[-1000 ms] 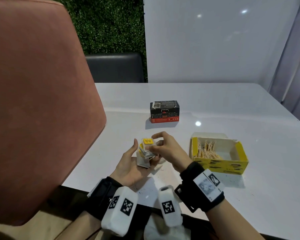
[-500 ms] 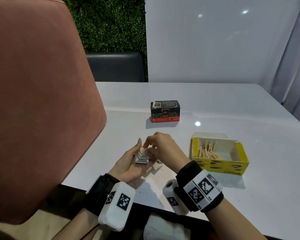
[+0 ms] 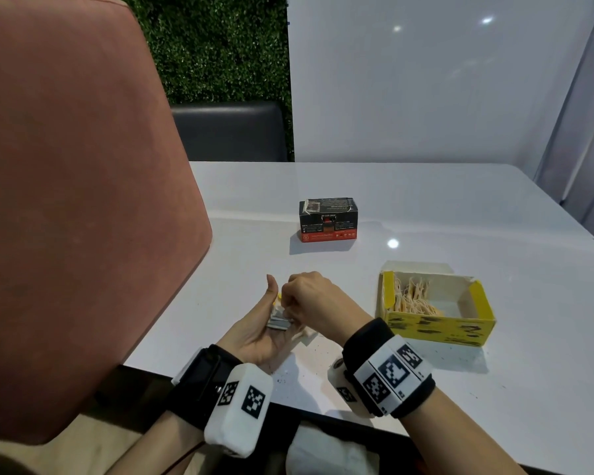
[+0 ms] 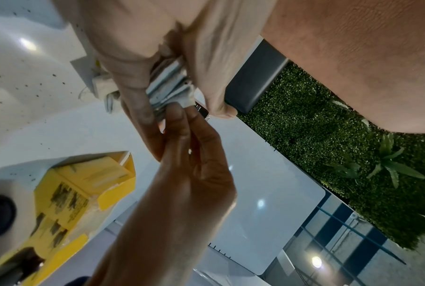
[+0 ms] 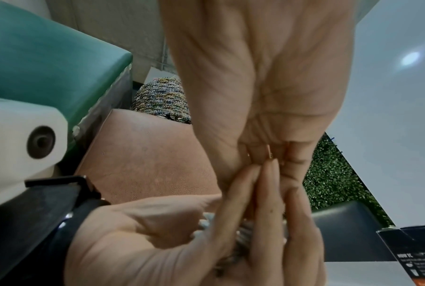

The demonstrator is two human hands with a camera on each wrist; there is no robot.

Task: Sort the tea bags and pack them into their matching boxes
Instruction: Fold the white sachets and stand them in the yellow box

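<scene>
While a pink chair back [image 3: 76, 207] fills the left of the head view, the left hand [image 3: 254, 332] lies palm up on the near part of the white table [image 3: 426, 207], thumb raised, with a small stack of grey tea bags [image 3: 279, 322] resting across its palm and fingers. From the left wrist view its thumb and fingers are curled around that stack [image 4: 167, 85], so the hand is clamped on it. A little yellow tag [image 3: 279, 296] peeks out just beside the thumb. Right against it, the right hand [image 3: 318, 301] comes in knuckles up, its fingertips [image 4: 179, 114] pinching at the far end of the same stack, so both hands meet on the tea bags. Under the hands, a few more pale bags [image 3: 307, 335] lie flat on the table, partly hidden. Further back, near the middle of the table and well apart from the hands, stands a black box with a red base [image 3: 328, 219], its top closed. To the right of the hands, near them but not touching, sits an open yellow box [image 3: 436, 329] with a white inside, holding a row of tan tea bags with strings [image 3: 410, 298] packed at its left end. Behind the table are a dark seat back [image 3: 230, 130], a green hedge wall [image 3: 216, 46] and a white panel [image 3: 426, 80].
</scene>
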